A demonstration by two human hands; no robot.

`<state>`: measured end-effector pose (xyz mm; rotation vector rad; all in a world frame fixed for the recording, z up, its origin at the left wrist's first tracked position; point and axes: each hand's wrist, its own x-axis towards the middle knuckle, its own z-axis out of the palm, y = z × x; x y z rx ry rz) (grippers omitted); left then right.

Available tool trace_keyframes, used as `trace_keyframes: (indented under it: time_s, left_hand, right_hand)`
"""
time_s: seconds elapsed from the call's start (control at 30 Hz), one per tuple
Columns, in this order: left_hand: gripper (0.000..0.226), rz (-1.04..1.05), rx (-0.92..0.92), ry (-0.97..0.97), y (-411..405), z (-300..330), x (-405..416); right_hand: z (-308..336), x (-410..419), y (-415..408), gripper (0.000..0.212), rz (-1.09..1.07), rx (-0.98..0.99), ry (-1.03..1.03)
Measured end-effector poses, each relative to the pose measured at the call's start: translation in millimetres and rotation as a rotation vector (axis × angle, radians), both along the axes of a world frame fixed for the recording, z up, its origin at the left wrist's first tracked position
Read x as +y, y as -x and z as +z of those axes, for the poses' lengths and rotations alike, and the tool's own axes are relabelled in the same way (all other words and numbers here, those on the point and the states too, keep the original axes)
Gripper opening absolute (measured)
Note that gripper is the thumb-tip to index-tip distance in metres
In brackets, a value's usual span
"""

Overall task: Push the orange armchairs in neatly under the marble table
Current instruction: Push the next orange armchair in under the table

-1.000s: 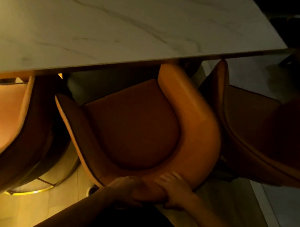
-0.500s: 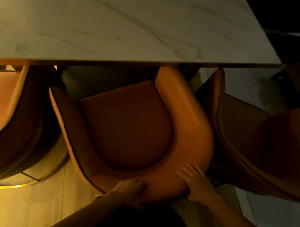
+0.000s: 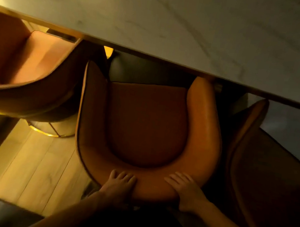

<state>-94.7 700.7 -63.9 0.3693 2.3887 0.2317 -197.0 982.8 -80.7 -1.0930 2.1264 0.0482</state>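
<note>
Two hands are seen from above, both laid on the curved back of one orange armchair. The fingers of the left hand [image 3: 120, 183] are spread and nearly straight, draped over the top edge of the backrest at about 6 o'clock of the chair; nothing is gripped, the palm is simply pressed against the padding. The fingers of the right hand [image 3: 185, 189] are likewise extended and laid flat over the rim at about 5 o'clock, with the thumb tucked under the outer side of the backrest. Both bare forearms run down toward the bottom edge of the view. Three orange armchairs are counted. The middle armchair [image 3: 143, 124], the one being touched, is placed with its open front toward 12 o'clock, the tips of its two arms reaching just under the edge of the marble table [image 3: 178, 20]. A second armchair [image 3: 16, 66] is set at 9 o'clock, its front partly under the table. A third armchair [image 3: 264, 173] stands at 3 o'clock, close beside the middle one, in deep shadow. One table is seen, filling the upper part of the view. A round gold-rimmed chair base [image 3: 51, 129] shows beneath the chair at 9 o'clock, on the pale wooden floor [image 3: 35, 170].
</note>
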Motion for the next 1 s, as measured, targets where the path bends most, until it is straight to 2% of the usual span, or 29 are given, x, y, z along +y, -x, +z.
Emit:
trace_keyframes:
  time_s: [0.4, 0.53, 0.73, 1.0]
  left_hand:
    - [0.092, 0.161, 0.142, 0.023, -11.4, 2.6, 34.2]
    - [0.098, 0.238, 0.102, 0.017, -14.0, 5.6, 36.7]
    - [0.065, 0.273, 0.154, 0.015, -13.8, 2.4, 36.4]
    - [0.061, 0.289, 0.134, 0.006, -11.9, 5.9, 37.0]
  right_hand:
    - [6.3, 18.0, 18.7, 0.109, 0.053, 0.08, -0.099]
    - [3.0, 18.3, 19.7, 0.108, 0.062, 0.092, -0.097]
    - [-1.6, 19.3, 22.1, 0.094, 0.051, 0.093, -0.035]
    - [-9.3, 20.0, 22.8, 0.09, 0.042, 0.081, 0.008]
